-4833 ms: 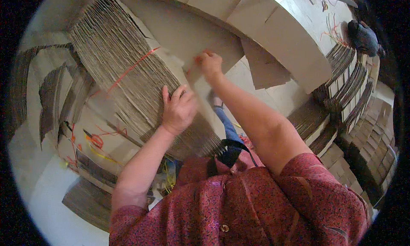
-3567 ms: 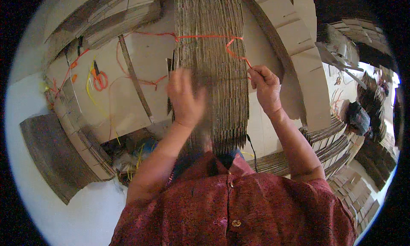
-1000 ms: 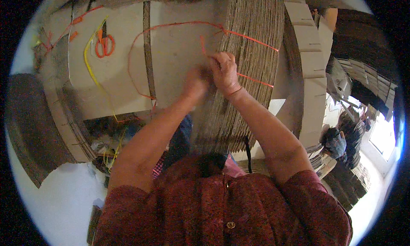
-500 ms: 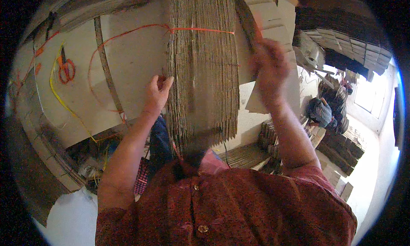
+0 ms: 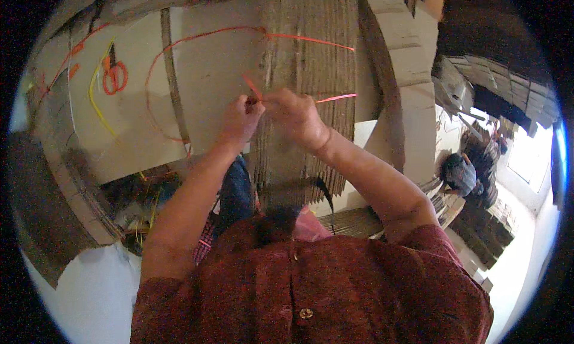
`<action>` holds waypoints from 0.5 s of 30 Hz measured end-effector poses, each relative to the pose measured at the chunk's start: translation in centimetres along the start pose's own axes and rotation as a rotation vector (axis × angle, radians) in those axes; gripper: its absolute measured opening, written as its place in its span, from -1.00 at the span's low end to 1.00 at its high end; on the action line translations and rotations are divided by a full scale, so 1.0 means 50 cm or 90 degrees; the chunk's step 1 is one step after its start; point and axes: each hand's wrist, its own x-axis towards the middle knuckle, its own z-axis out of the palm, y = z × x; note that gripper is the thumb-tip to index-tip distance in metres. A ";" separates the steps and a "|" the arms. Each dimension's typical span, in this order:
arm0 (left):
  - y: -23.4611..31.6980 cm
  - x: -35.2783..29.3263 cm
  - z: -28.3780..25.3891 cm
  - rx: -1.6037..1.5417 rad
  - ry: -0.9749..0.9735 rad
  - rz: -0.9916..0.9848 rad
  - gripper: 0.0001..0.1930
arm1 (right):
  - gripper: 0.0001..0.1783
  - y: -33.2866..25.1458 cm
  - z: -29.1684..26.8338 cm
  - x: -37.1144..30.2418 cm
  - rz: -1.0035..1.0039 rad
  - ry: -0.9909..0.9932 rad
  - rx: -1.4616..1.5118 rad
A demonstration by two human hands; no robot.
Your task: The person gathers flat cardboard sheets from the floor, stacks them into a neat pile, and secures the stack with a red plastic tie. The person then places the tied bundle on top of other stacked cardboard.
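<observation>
A tall bundle of brown corrugated cardboard (image 5: 308, 63) stands edge-on in front of me. An orange strap (image 5: 311, 40) crosses its upper part, and a second orange strap (image 5: 338, 98) runs over it lower down. At the bundle's left edge my left hand (image 5: 241, 123) pinches this lower strap, whose short loose end sticks up between my hands. My right hand (image 5: 297, 118) lies across the bundle's face, its fingers closed on the same strap close to my left fingertips. A long tail of orange strap (image 5: 149, 84) loops out over the flat cardboard on the left.
Orange-handled scissors (image 5: 115, 78) and a yellow strap (image 5: 95, 108) lie on the pale cardboard sheet (image 5: 209, 63) at left. Cardboard pieces (image 5: 412, 57) stand stacked right of the bundle. Farther right, another person (image 5: 459, 173) bends beside more cardboard piles.
My right hand has come from the bundle's right side across to its left edge, meeting my left hand. The lower orange strap now lies across the bundle. The view has shifted slightly.
</observation>
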 end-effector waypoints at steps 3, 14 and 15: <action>-0.033 0.002 0.008 -0.123 -0.010 0.006 -0.76 | -0.86 0.069 0.098 0.030 -0.016 0.093 0.005; -0.100 -0.032 -0.046 -0.387 0.007 -0.295 -0.87 | -0.71 0.076 0.122 0.040 -0.084 0.078 -0.167; -0.107 -0.039 -0.049 -0.405 0.001 -0.297 -0.88 | -0.67 0.071 0.114 0.043 -0.087 0.072 -0.174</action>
